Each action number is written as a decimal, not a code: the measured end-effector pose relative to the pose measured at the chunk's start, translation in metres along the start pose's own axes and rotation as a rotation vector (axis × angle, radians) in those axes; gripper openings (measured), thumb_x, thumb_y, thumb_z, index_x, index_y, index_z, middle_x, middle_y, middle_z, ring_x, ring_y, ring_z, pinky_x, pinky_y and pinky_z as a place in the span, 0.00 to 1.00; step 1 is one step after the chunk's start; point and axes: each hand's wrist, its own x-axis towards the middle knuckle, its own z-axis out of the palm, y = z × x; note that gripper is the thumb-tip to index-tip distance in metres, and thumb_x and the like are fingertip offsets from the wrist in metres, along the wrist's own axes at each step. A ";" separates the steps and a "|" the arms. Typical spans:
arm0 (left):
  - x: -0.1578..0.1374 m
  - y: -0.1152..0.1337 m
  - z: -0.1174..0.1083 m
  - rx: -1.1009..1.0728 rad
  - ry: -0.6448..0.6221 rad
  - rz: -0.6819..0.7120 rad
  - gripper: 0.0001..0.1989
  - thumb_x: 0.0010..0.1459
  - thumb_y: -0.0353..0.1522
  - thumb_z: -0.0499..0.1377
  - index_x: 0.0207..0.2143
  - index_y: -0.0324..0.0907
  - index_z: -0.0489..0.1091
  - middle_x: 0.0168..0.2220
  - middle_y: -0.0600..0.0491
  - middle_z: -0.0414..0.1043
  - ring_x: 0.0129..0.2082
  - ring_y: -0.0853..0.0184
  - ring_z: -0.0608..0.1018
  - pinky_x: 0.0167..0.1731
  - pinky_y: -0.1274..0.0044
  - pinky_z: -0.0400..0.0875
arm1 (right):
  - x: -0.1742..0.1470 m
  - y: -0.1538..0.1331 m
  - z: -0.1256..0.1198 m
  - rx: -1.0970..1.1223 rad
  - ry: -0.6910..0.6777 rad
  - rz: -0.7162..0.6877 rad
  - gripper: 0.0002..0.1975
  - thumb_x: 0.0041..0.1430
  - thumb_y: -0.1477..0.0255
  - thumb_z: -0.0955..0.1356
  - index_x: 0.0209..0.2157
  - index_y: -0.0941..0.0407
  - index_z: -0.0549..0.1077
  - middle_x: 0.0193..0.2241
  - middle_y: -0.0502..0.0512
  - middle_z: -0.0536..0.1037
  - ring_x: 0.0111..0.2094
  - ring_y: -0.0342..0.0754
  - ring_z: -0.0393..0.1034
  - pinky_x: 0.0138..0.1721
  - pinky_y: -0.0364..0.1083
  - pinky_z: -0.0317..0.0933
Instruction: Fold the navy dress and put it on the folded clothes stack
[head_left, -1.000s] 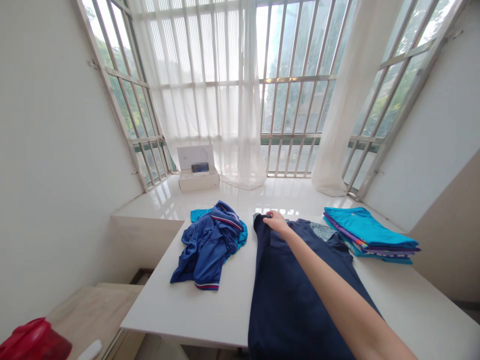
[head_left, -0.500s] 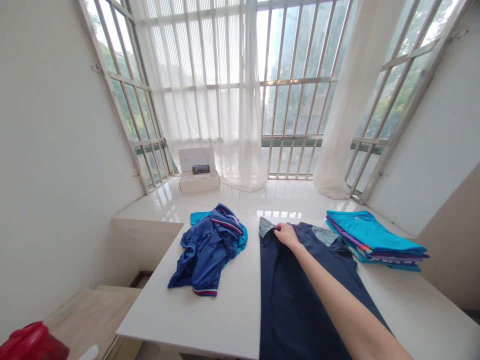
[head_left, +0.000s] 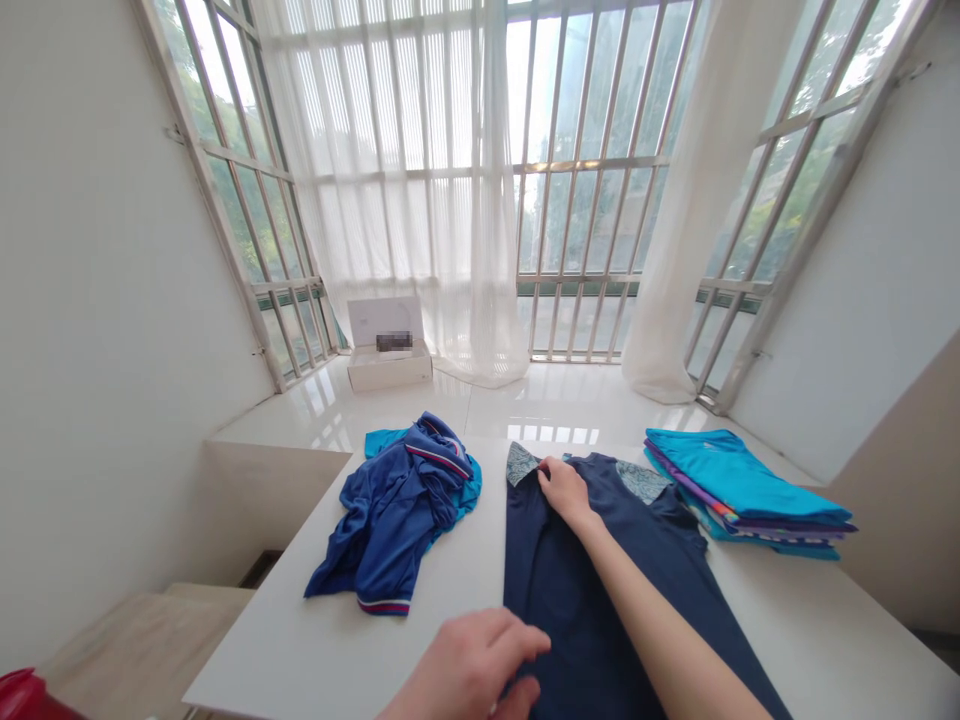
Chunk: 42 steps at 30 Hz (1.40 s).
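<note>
Honestly can't read any text here, just a tiny pale mark (head_left: 705,450) on the folded blue shirt (head_left: 750,485) and a pixelated patch (head_left: 394,341) at the white box (head_left: 390,374), neither legible.

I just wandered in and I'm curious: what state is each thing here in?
Navy shirt: spread out
Right hand: on the navy shirt, grip unclear
Left hand: open, holding nothing visible
Blue clothes: crumpled together
Clothes stack: folded, piled up
White box: lid raised
White curtains: parted
</note>
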 end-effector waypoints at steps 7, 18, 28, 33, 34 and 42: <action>0.153 -0.031 -0.054 0.538 0.012 0.023 0.14 0.66 0.31 0.51 0.51 0.43 0.69 0.49 0.47 0.72 0.51 0.58 0.73 0.52 0.69 0.68 | -0.007 0.007 0.008 0.100 0.135 -0.056 0.07 0.64 0.73 0.63 0.41 0.54 0.72 0.42 0.54 0.79 0.43 0.47 0.74 0.39 0.43 0.61; 0.257 -0.128 -0.033 0.575 -0.021 -0.097 0.14 0.62 0.36 0.55 0.49 0.46 0.72 0.50 0.48 0.74 0.55 0.56 0.71 0.54 0.66 0.65 | 0.006 0.023 0.016 0.266 0.146 -0.104 0.08 0.55 0.77 0.63 0.35 0.52 0.72 0.36 0.54 0.80 0.38 0.49 0.75 0.40 0.44 0.64; 0.260 -0.153 -0.050 0.575 0.004 -0.207 0.13 0.64 0.38 0.53 0.43 0.42 0.74 0.45 0.45 0.77 0.49 0.57 0.74 0.50 0.71 0.67 | 0.007 0.024 0.016 0.337 0.163 -0.114 0.07 0.58 0.75 0.62 0.35 0.53 0.70 0.36 0.55 0.80 0.38 0.50 0.75 0.42 0.45 0.65; 0.260 -0.162 -0.051 0.545 0.002 -0.242 0.13 0.63 0.39 0.54 0.42 0.42 0.74 0.43 0.47 0.76 0.45 0.60 0.76 0.46 0.74 0.70 | 0.003 0.020 0.015 0.285 0.144 -0.112 0.07 0.60 0.74 0.61 0.37 0.52 0.70 0.37 0.55 0.79 0.38 0.50 0.75 0.40 0.45 0.64; 0.259 -0.164 -0.050 0.543 0.005 -0.250 0.13 0.63 0.39 0.55 0.42 0.43 0.74 0.43 0.47 0.76 0.44 0.60 0.77 0.45 0.74 0.70 | 0.002 0.019 0.015 0.268 0.138 -0.113 0.07 0.61 0.74 0.61 0.37 0.52 0.70 0.36 0.55 0.79 0.37 0.50 0.75 0.39 0.45 0.63; 0.257 -0.166 -0.049 0.547 0.013 -0.289 0.11 0.64 0.40 0.56 0.43 0.46 0.72 0.44 0.50 0.74 0.44 0.61 0.78 0.43 0.74 0.70 | -0.004 0.011 0.011 0.161 0.083 -0.156 0.13 0.63 0.75 0.58 0.35 0.50 0.72 0.37 0.51 0.77 0.33 0.47 0.73 0.34 0.43 0.59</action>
